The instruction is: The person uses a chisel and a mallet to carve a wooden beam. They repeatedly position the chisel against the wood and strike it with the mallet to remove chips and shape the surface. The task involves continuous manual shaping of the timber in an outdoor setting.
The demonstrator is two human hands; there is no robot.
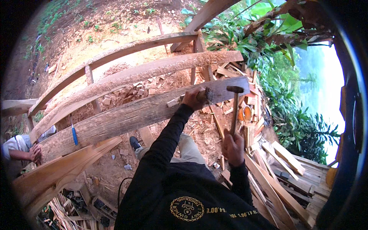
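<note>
Outdoors, chips littered the dirt (115, 168); my left hand (193, 98) clasped a chisel (206, 96) against the plank (126, 117), right hand (234, 146) gripping the hammer (234, 109). Strike squarely, I judged.

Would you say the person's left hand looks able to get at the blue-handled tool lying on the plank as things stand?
Probably not without letting go and leaning over: the left hand is closed on a chisel-like tool near the plank's far end, while the blue-handled tool lies well along it toward the other end. Nothing blocks the way between them.
</note>
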